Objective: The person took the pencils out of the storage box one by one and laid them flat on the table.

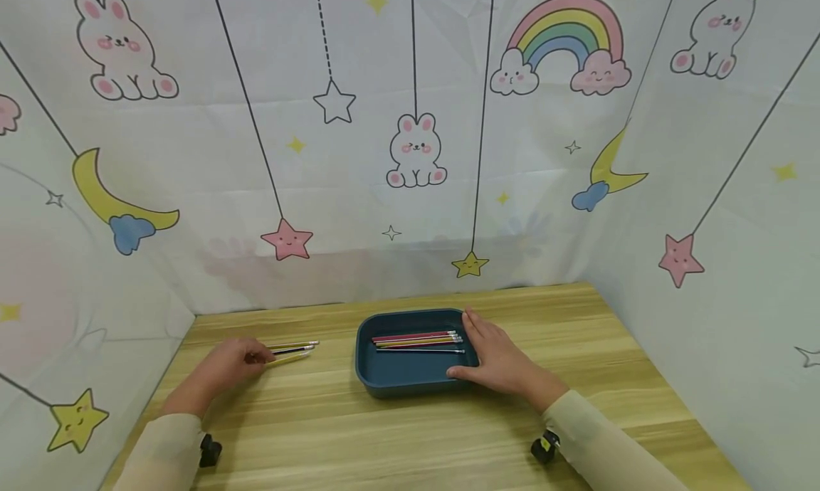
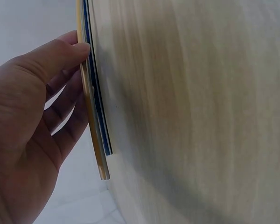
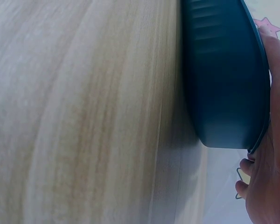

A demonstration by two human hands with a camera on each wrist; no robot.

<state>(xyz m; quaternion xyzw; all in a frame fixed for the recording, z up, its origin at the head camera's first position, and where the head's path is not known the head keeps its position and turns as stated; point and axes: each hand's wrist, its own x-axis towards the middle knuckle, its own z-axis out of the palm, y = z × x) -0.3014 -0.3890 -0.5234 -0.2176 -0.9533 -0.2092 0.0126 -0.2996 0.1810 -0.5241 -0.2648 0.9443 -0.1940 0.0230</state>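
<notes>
On the table's left side, my left hand (image 1: 233,363) pinches a few pencils (image 1: 291,349) between thumb and fingers. In the left wrist view a yellow pencil (image 2: 94,126) lies alongside a dark blue pencil (image 2: 101,116) under the thumb, close over the wood. A dark teal tray (image 1: 410,389) stands at the middle, holding several pencils (image 1: 416,340) in pink, yellow and other colours. My right hand (image 1: 500,356) spans the tray's right end and grips it, its thumb over the rim. The right wrist view shows the thumb (image 3: 279,56) along the tray's edge.
The wooden table (image 1: 384,441) runs up to a white cloth backdrop (image 1: 359,213) printed with rabbits, stars and moons, which also stands at the left and right. Small black devices (image 1: 209,450) sit at both wrists.
</notes>
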